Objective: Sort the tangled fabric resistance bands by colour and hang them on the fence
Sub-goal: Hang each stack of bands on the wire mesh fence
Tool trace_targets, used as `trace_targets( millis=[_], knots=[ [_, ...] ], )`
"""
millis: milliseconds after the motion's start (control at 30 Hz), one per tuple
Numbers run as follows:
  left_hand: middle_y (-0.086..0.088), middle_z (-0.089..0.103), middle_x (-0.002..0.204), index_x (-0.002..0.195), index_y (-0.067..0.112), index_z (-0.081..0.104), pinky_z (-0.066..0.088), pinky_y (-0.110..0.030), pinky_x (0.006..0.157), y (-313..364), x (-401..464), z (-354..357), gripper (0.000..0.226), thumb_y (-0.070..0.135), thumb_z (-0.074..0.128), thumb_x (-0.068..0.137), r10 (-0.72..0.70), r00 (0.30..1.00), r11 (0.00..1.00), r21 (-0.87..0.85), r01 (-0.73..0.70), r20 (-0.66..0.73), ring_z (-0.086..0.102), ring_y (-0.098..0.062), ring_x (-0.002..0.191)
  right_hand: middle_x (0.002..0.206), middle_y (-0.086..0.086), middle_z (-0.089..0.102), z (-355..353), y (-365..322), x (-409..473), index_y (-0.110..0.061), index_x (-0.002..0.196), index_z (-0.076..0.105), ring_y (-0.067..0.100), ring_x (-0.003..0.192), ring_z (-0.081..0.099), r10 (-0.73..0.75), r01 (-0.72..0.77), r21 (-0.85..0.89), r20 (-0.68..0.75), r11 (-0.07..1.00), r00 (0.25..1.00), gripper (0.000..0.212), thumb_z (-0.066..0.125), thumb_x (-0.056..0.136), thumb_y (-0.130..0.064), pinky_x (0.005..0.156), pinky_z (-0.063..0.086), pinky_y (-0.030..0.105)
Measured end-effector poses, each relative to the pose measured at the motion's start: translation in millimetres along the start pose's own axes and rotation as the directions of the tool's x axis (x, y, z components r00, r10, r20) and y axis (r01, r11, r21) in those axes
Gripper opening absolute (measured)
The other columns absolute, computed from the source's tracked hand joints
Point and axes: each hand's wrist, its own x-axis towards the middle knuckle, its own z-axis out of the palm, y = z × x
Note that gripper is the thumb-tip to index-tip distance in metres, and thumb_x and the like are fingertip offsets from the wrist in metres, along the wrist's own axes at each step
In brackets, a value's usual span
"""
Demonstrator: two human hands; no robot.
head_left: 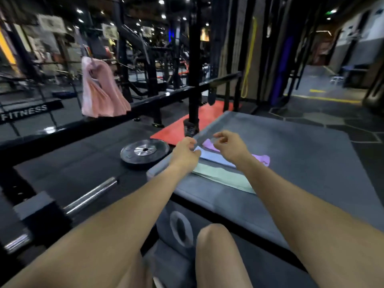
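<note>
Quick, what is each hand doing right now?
Left hand: pinching one end of a grey band.
Right hand: fingers curled, pinching the band's other end.

black weight plate (144,151) on floor just left of hands, chrome barbell sleeve (90,195) nearer and left, red mat (182,123) beyond hands, yellow band (250,57) hanging far ahead
</note>
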Motion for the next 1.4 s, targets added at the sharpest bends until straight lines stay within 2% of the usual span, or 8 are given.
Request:
trace_targets(
  millis=[233, 400, 733, 900, 1067, 1233, 1300, 1400],
  knots=[
    [-0.002, 0.06, 0.115, 0.114, 0.008, 0.059, 0.04, -0.019, 0.084, -35.3, 17.2, 58.0, 0.028, 0.009, 0.06, 0.087, 0.041, 0.986, 0.995, 0.085, -0.055, 0.16, 0.058, -0.019, 0.102, 0.092, 0.009, 0.062, -2.4, 82.6, 11.0, -0.004, 0.111, 0.065, 0.017, 0.068, 0.051, 0.157, -0.157, -0.114, -0.01, 0.981, 0.988, 0.024, 0.054, 0.089, -0.005, 0.047, 0.038, 0.011],
    [-0.007, 0.057, 0.121, 0.115, 0.01, 0.059, 0.046, -0.036, 0.095, -62.4, 36.6, 95.4, 0.034, 0.009, 0.068, 0.082, -0.026, 0.959, 0.985, 0.169, -0.022, 0.281, 0.056, -0.023, 0.111, 0.107, 0.016, 0.068, 2.0, 127.8, 17.4, 0.003, 0.097, 0.069, 0.033, 0.102, 0.062, 0.217, -0.21, -0.23, 0.005, 0.95, 0.976, 0.02, 0.051, 0.089, -0.001, 0.089, 0.048, 0.034],
    [-0.004, 0.043, 0.135, 0.137, 0.014, 0.045, 0.031, -0.02, 0.103, -74.8, 79.3, 137.9, 0.073, 0.015, 0.079, 0.072, 0.076, 0.82, 0.909, 0.298, -0.29, 0.567, 0.044, -0.019, 0.125, 0.123, 0.01, 0.058, -4.0, 172.1, 30.0, -0.01, 0.12, 0.059, 0.03, 0.113, 0.053, 0.331, -0.266, -0.432, 0.083, 0.862, 0.94, 0.03, 0.049, 0.093, -0.017, 0.094, 0.046, 0.038],
    [-0.004, 0.04, 0.141, 0.141, 0.017, 0.04, 0.028, -0.025, 0.11, -81.3, 89.2, 145.3, 0.078, 0.023, 0.079, 0.073, 0.081, 0.742, 0.862, 0.327, -0.387, 0.665, 0.038, -0.021, 0.13, 0.089, 0.01, 0.064, -6.8, 186.4, 26.2, -0.009, 0.082, 0.063, 0.033, 0.092, 0.059, 0.377, -0.297, -0.453, 0.095, 0.841, 0.921, 0.016, 0.048, 0.089, -0.013, 0.082, 0.05, 0.036],
    [-0.003, 0.039, 0.14, 0.141, 0.02, 0.04, 0.026, -0.023, 0.108, -86.3, 93.1, 144.2, 0.073, 0.024, 0.076, 0.077, 0.092, 0.723, 0.857, 0.315, -0.407, 0.684, 0.036, -0.02, 0.13, 0.056, -0.001, 0.032, -9.7, 189.4, 18.1, -0.015, 0.049, 0.03, 0.025, 0.067, 0.037, 0.362, -0.291, -0.446, 0.083, 0.847, 0.928, 0.038, 0.043, 0.082, -0.002, 0.063, 0.035, 0.03],
    [-0.002, 0.039, 0.14, 0.141, 0.02, 0.04, 0.026, -0.025, 0.11, -87.7, 96.4, 141.9, 0.073, 0.026, 0.075, 0.078, 0.082, 0.687, 0.846, 0.314, -0.43, 0.722, 0.037, -0.021, 0.13, 0.069, 0.006, 0.052, -15.1, 185.7, 14.2, -0.018, 0.053, 0.047, 0.032, 0.076, 0.054, 0.413, -0.336, -0.437, 0.093, 0.834, 0.906, 0.036, 0.042, 0.086, -0.005, 0.07, 0.045, 0.032],
    [-0.003, 0.04, 0.14, 0.142, 0.019, 0.039, 0.027, -0.029, 0.112, -85.8, 97.4, 141.9, 0.071, 0.034, 0.071, 0.081, 0.073, 0.673, 0.847, 0.311, -0.432, 0.736, 0.037, -0.022, 0.131, 0.093, 0.01, 0.064, -17.4, 183.5, 11.2, -0.017, 0.076, 0.069, 0.034, 0.094, 0.059, 0.42, -0.344, -0.429, 0.094, 0.835, 0.903, 0.029, 0.044, 0.088, -0.008, 0.083, 0.05, 0.035],
    [-0.005, 0.044, 0.14, 0.139, 0.016, 0.044, 0.027, -0.028, 0.111, -81.5, 99.3, 143.3, 0.05, 0.035, 0.052, 0.094, 0.07, 0.681, 0.859, 0.303, -0.413, 0.729, 0.039, -0.022, 0.132, 0.105, 0.011, 0.067, -16.6, 181.4, 9.4, -0.01, 0.097, 0.069, 0.034, 0.099, 0.059, 0.437, -0.371, -0.423, 0.066, 0.827, 0.897, 0.027, 0.045, 0.086, -0.008, 0.085, 0.051, 0.037]
  ],
)
